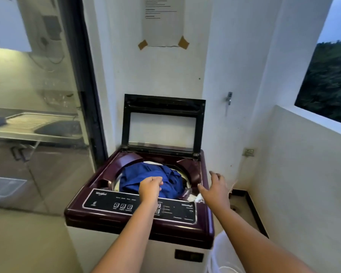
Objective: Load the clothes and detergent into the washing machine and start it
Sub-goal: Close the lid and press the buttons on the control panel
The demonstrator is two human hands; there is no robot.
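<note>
On the washing machine, the front panel says Whirlpool, with buttons 1, 2, 3. Just behind it the left grip curls on the blue clothes in the tub, holding or pushing I cannot tell; the right grip hangs spread wide and empty over the machine's right edge. Loading looks nearly done, so soap, lid and start come next, I think.

Top-load washing machine: maroon deck, white cabinet, lid stood upright, fully open. Blue garment lay heaped in the drum, filling most of the opening; white fabric showed behind it.
</note>
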